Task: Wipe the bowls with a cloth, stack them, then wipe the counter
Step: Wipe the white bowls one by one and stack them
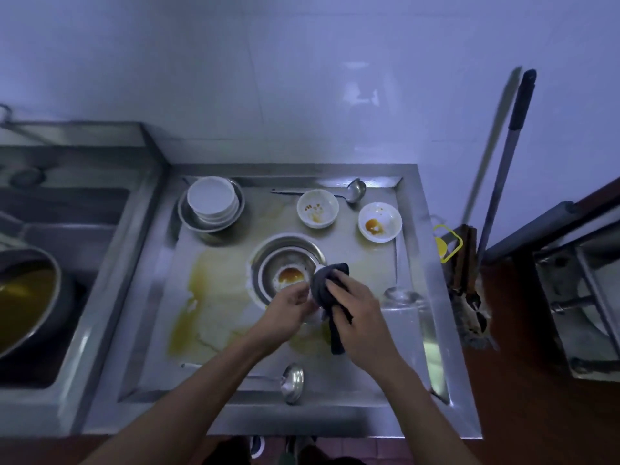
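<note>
Two ladles, two loose dirty bowls and one stack are what I count on the steel counter (pixel 335 380), and I will go left to right from the counter's middle. Far out at nine o'clock a dark pan (pixel 23 297) holds yellowish liquid. At ten o'clock a stack of white bowls (pixel 212 201) sits inside a metal basin (pixel 201 226); I cannot count the bowls in it exactly, and the top one looks clean. A yellow spill (pixel 201 297) spreads over the counter at eight o'clock. In the middle, nested metal bowls (pixel 285 256) hold a brown-orange residue at the bottom. My left hand (pixel 288 305) is closed around the rim of a small white bowl (pixel 313 315), most of it hidden, and my right hand (pixel 355 307) presses a dark cloth (pixel 327 286) onto that bowl, fingers curled over the cloth, its tail hanging toward six o'clock. One ladle (pixel 292 382) lies at six o'clock, near the front edge. At twelve o'clock a white bowl (pixel 317 208) shows orange specks, with the second ladle (pixel 355 191) just behind it. At two o'clock another white bowl (pixel 380 222) holds a brown sauce patch. Beyond the counter at three o'clock lean two long handles (pixel 503 169).
</note>
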